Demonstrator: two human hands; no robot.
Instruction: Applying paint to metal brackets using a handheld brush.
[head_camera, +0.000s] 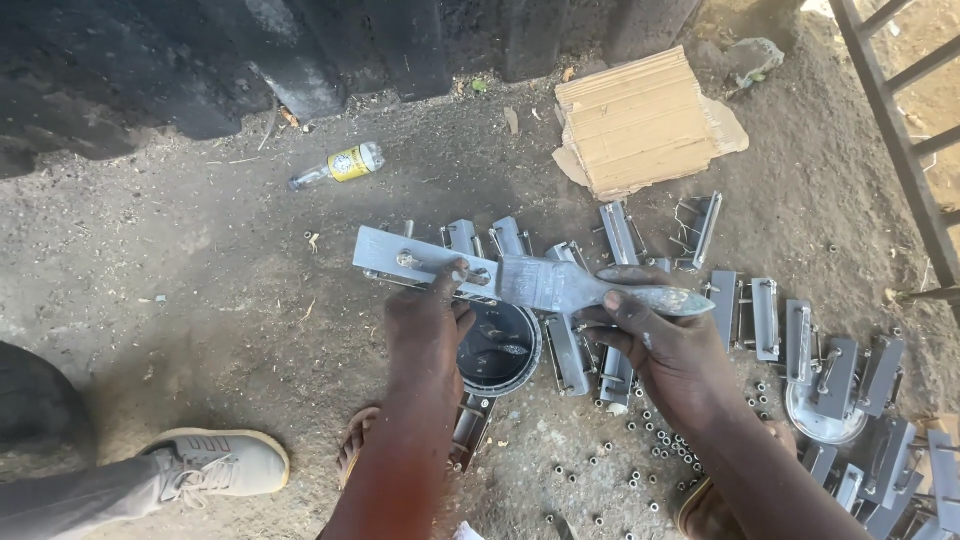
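Left hand (428, 310): pinching one end of a flat grey metal bracket (415, 262), thumb and fingers pressed together on its lower edge, holding it level above the ground.
Right hand (655, 340): wrapping closed around the handle of a paintbrush (590, 290), bristles lying against the bracket's right end.
Bracket position: hanging in the air over a round paint tin (498, 347), which is sitting on the dirt floor (200, 260) just below both hands.
Handling, bracket: looking stiff and fairly light for one hand; wet grey coat is probably making it slippery, so an edge or a bolt stub seems the safest hold.
Handling, brush: handle is smeared with paint, likely slick; gripping mid-handle looks right.
Surroundings: more painted brackets (620, 235) are lying in a row beyond the tin, others piling up at the right; small nuts (650, 440) are scattered near the right wrist.
Also lying about: folded cardboard (640, 120), a plastic bottle (340, 165).
Bystander: another person's sneaker (215, 462) is resting at lower left.
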